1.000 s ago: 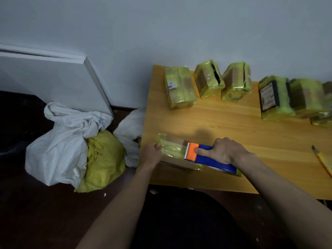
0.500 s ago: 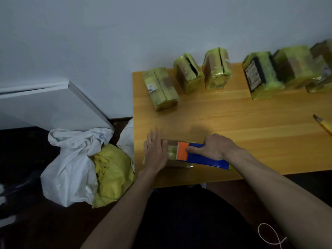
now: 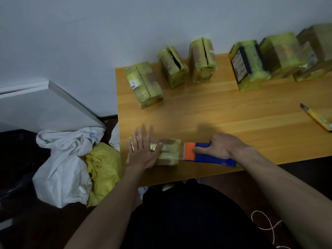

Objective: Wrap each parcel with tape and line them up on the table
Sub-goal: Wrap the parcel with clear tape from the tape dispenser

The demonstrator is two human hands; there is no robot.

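Observation:
A small parcel [image 3: 168, 151] wrapped in yellow tape lies flat near the front left corner of the wooden table [image 3: 215, 115]. My left hand [image 3: 143, 151] presses flat on its left half, fingers straight. My right hand [image 3: 221, 146] grips a blue tape dispenser [image 3: 212, 156] with an orange end, which sits just right of the parcel. Several taped yellow parcels [image 3: 143, 83] stand in a row along the wall at the back of the table.
A yellow utility knife [image 3: 318, 119] lies at the table's right edge. On the floor to the left sits a white sack [image 3: 61, 162] with a yellow bag [image 3: 104, 169] in it. A white board [image 3: 45, 105] leans on the wall.
My left hand went from pinching the parcel's end to lying flat on top. The dispenser slid right, off the parcel. The view shifted left and down.

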